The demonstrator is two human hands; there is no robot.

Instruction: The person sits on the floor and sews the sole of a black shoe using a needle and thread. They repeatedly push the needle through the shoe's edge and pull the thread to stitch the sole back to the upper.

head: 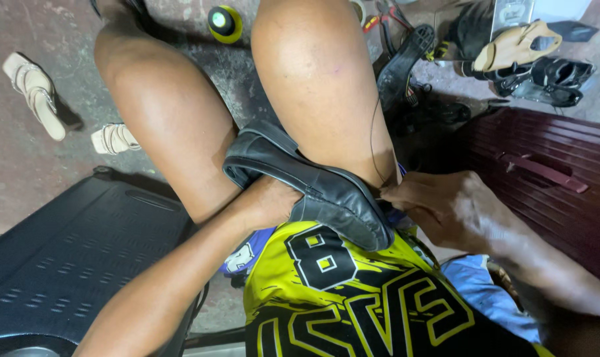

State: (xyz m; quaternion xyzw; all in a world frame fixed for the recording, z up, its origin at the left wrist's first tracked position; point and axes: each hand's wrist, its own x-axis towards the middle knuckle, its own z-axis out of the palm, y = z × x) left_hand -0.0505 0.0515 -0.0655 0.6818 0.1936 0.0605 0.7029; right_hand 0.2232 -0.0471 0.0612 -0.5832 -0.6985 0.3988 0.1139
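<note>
Setting: Stained concrete floor (22,165) of a shoe-repair spot, seen from the head camera looking down over a seated person's bare knees and yellow-and-black jersey (353,297).

Shoe: black leather loafer (313,185), lying tilted across the right thigh, one end toward the gap between the knees and the other at the lap.

Left hand: left hand (270,201) tucked under the loafer from below, fingers closed around its underside, bracing it against the leg.

Right hand: right hand (445,208) at the loafer's lap-side end, fingertips pinched narrow; a thin dark thread (372,132) runs up along the thigh from that spot. Whether a needle sits in the pinch cannot be told.

Step in hand: by the look of it, hand-stitching the loafer's edge, mid-pull on a stitch.

Next move: likely calls for drawing the thread taut while the left hand keeps the loafer from rolling off the thigh, then finding the next hole close beside the last.

Surroundings: beige heeled sandals (35,92) well apart on the floor to the left; a yellow-rimmed round tin (225,23) beyond the knees; a heap of dark and tan shoes (524,59) at upper right; a dark red slatted bench (551,178) to the right; a black perforated panel (68,258) at lower left.
</note>
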